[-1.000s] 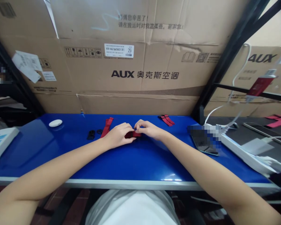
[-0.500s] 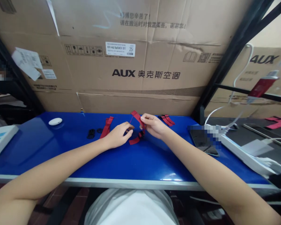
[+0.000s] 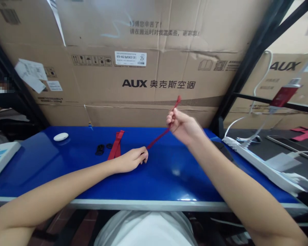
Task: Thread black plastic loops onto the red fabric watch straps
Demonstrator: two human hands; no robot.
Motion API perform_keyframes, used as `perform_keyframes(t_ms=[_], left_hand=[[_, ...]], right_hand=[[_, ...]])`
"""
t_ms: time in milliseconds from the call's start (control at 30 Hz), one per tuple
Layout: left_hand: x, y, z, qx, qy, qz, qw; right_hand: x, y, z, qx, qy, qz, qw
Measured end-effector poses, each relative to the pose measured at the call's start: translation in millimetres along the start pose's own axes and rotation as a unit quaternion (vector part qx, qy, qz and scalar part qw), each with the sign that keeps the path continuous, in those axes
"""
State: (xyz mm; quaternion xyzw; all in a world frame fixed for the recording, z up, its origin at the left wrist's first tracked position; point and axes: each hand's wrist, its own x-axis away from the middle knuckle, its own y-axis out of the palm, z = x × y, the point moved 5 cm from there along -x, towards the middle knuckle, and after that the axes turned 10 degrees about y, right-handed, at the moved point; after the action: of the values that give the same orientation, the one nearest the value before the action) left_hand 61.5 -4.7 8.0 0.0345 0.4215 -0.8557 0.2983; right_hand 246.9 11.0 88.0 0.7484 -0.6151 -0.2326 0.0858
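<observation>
A red webbing strap (image 3: 157,139) stretches taut on a slant between my two hands. My left hand (image 3: 133,159) is closed low over the blue table and grips the strap's lower end; whatever lies inside those fingers is hidden. Higher up and to the right, my right hand (image 3: 183,125) pinches the strap, and its free end sticks up above the fingers. Beside my left wrist lie more red straps (image 3: 115,147). Black plastic buckles (image 3: 100,149) rest to the left of them.
A large cardboard box (image 3: 154,68) stands along the back of the blue table (image 3: 169,184). At the left are a white oval object (image 3: 61,137) and a white device (image 3: 2,159). A dark phone (image 3: 223,152) and a white power strip (image 3: 261,167) lie at the right.
My right hand has risen up and right, pulling the strap straight. My left hand has closed and moved slightly down. The strap piece behind my right hand is now hidden.
</observation>
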Motion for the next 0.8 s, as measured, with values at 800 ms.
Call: perform_keyframes(t_ms=[800], left_hand=[[0, -79.1, -42, -0.345, -0.16, 0.112, 0.918]], right_hand=[[-22, -72, 56, 0.775, 0.165, 0.176, 0.584]])
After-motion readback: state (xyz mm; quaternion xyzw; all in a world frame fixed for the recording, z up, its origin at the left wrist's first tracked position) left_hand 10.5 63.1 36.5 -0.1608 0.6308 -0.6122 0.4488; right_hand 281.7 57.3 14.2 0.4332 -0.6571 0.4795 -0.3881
